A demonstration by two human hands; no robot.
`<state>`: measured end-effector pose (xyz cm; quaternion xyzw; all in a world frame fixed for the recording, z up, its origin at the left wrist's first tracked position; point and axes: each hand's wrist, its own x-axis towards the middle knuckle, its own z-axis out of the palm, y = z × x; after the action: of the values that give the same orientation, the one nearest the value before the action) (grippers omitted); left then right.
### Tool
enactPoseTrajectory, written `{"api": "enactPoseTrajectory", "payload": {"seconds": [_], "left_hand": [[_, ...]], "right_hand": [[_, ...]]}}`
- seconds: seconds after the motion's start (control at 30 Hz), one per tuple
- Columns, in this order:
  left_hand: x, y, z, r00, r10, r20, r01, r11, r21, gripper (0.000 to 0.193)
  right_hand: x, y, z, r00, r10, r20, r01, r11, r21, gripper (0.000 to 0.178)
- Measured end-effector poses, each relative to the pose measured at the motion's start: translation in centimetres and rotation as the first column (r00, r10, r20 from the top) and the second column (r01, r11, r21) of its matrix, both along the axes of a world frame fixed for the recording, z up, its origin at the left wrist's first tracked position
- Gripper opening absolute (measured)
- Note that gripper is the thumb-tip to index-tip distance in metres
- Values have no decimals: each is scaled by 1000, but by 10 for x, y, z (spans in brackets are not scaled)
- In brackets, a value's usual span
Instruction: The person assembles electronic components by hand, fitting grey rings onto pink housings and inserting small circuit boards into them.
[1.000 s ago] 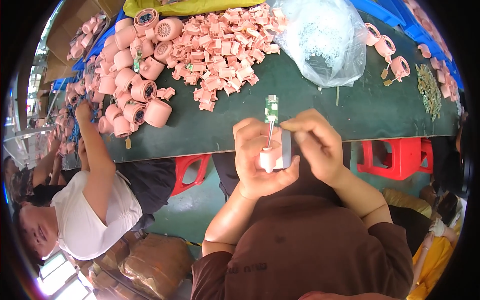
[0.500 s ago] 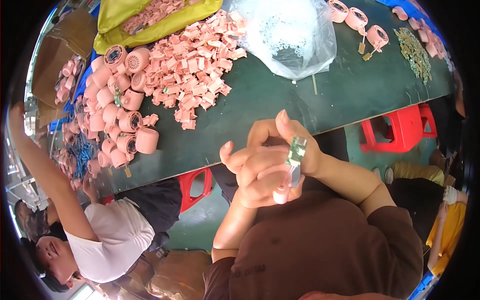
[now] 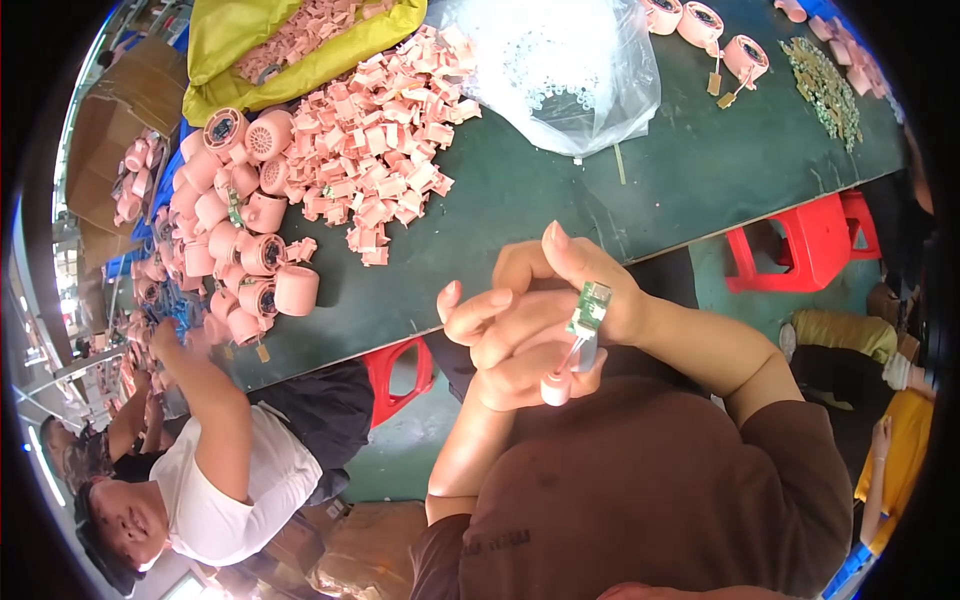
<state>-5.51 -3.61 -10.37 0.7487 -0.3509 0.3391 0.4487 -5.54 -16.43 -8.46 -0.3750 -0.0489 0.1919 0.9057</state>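
Observation:
My two hands meet above my lap, just off the table's near edge. Between them is a small green circuit board [image 3: 590, 306] with a silvery connector at its upper end. Thin wires and a greyish, shiny piece run from its lower end. My left hand [image 3: 510, 350] is closed about that lower end. A pale pink rounded tip [image 3: 557, 388] sits there; whether it is a fingertip or a part, I cannot tell. My right hand [image 3: 600, 285] curls behind the board with its thumb up; what its fingers grip is hidden.
Pink fan-like housings [image 3: 225, 225] and small pink plastic pieces [image 3: 375, 140] are heaped at the left of the green table [image 3: 520, 180]. A clear bag [image 3: 560, 80] lies behind my hands. Circuit boards [image 3: 820, 90] form a pile far right. A co-worker [image 3: 225, 470] reaches in from the left.
The board has tilted slightly between my hands, and wires now show below it. The co-worker's raised arm has come down to the housings. The whole view has shifted a little.

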Motion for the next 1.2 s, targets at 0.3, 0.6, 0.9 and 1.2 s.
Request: {"api": "enactPoseTrajectory", "payload": {"seconds": [0.3,0.6,0.9,1.2], "left_hand": [[-2,3,-12,997,-69,-28,71,995,73,55],[-13,0,-1,917,-81,-391,78,997,-23,91],[-13,6,-22,918,-143,-369,89,983,-158,84],[-13,3,-25,963,-30,-269,3,995,-100,91]], "right_hand": [[-5,-2,-10,996,-81,-40,81,997,11,56],[24,-23,-2,651,-264,711,633,706,-318,60],[18,-8,-3,785,-324,528,539,777,-326,75],[20,-17,-1,936,-227,268,296,921,-253,89]]}}
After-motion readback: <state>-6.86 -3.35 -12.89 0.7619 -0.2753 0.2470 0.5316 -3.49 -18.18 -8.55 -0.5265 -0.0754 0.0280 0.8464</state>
